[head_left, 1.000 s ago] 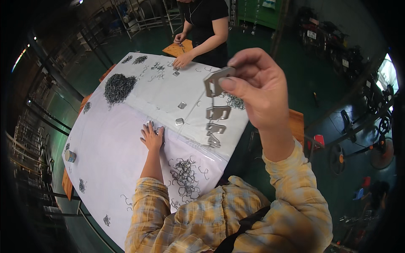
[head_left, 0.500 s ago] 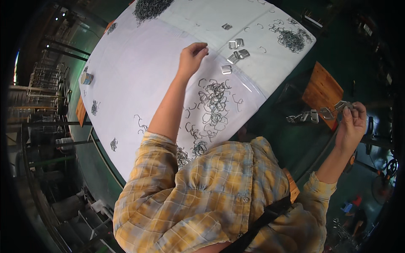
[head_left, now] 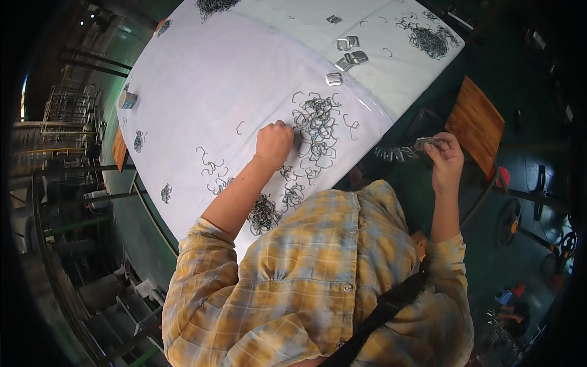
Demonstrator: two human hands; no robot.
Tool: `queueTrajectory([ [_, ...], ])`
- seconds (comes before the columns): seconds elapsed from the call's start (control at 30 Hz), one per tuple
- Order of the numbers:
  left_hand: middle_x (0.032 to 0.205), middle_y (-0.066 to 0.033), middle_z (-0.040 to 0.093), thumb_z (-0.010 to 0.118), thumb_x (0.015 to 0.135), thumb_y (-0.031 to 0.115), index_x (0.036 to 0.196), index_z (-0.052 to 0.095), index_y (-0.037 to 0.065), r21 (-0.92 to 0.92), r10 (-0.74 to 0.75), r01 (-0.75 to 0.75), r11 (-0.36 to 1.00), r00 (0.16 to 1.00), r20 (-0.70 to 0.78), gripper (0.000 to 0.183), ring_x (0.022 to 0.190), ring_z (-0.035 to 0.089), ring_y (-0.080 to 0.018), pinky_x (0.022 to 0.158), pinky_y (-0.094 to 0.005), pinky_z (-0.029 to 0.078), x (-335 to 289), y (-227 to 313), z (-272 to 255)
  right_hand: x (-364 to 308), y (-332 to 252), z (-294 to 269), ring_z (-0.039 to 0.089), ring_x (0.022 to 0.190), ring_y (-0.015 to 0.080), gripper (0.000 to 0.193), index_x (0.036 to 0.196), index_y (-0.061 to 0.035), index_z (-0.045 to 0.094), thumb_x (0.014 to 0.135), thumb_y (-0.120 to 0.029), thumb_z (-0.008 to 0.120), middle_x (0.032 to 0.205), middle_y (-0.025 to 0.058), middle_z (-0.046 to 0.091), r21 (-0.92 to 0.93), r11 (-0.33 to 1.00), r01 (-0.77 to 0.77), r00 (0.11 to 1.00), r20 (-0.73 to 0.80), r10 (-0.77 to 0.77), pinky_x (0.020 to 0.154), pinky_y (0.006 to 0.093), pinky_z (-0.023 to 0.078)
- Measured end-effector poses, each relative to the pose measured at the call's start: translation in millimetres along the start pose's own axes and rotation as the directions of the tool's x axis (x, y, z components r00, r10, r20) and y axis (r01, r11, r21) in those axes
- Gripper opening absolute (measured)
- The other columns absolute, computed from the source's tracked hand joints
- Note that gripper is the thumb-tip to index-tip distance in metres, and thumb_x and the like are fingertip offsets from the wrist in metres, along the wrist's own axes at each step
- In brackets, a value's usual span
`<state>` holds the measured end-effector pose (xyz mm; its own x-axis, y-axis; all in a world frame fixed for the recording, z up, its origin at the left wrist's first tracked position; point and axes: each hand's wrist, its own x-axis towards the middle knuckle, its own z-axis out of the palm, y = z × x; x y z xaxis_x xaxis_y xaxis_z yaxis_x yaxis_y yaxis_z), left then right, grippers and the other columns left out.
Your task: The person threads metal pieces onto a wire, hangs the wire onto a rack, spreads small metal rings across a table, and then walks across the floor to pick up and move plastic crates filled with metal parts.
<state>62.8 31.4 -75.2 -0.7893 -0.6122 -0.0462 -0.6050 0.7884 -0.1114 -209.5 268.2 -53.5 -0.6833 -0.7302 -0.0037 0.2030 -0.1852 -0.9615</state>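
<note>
My left hand (head_left: 274, 144) is over the white table at the left edge of a loose spread of bent wire hooks (head_left: 319, 128). Its fingers are curled closed, and what they hold, if anything, is hidden. Off the table's right edge, my right hand (head_left: 445, 158) pinches the end of a string of flat metal buckles (head_left: 397, 153), linked one to another and trailing to the left. Several loose metal buckles (head_left: 351, 59) lie beyond the hooks, near the seam of the table cover. A denser heap of hooks (head_left: 264, 214) sits close to my body.
More wire hook heaps lie at the far right corner (head_left: 428, 41) and far edge (head_left: 215, 5) of the table (head_left: 202, 79). A small round tin (head_left: 127, 100) stands at its left edge. Right of the table is a wooden stool top (head_left: 476, 125). Metal racks (head_left: 67, 116) stand far left.
My left hand has come back toward me, from near the buckles to beside the wire hooks. My right hand has moved left, toward the table, with the string of buckles.
</note>
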Motion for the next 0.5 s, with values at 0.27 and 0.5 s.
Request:
queueTrajectory([
  [0.27, 0.062, -0.0062, 0.060, 0.065, 0.063, 0.008, 0.067, 0.059, 0.000, -0.713, -0.123, 0.277, 0.644, 0.958, 0.260, 0.011, 0.057, 0.058, -0.0143, 0.056, -0.0273, 0.047, 32.9, 18.4, -51.2, -6.7, 13.4, 26.3, 0.059, 0.079, 0.0109, 0.020, 0.091, -0.0011, 0.054, 0.074, 0.006, 0.063, 0.082, 0.0064, 0.062, 0.050, 0.998, -0.044, 0.999, -0.005, 0.044, 0.072, 0.0221, 0.048],
  [0.5, 0.070, -0.0010, 0.057, 0.062, 0.068, -0.004, 0.069, 0.053, 0.001, -0.997, 0.259, 0.065, 0.030, 0.963, 0.070, 0.011, 0.063, 0.054, -0.0059, 0.055, -0.0187, 0.044, 23.5, 109.9, -79.8, -15.4, 18.9, 41.4, 0.058, 0.072, 0.0058, 0.017, 0.089, 0.0001, 0.053, 0.076, 0.003, 0.063, 0.076, 0.0050, 0.063, -0.036, 0.998, -0.048, 0.995, 0.089, 0.051, 0.066, 0.0184, 0.046],
])
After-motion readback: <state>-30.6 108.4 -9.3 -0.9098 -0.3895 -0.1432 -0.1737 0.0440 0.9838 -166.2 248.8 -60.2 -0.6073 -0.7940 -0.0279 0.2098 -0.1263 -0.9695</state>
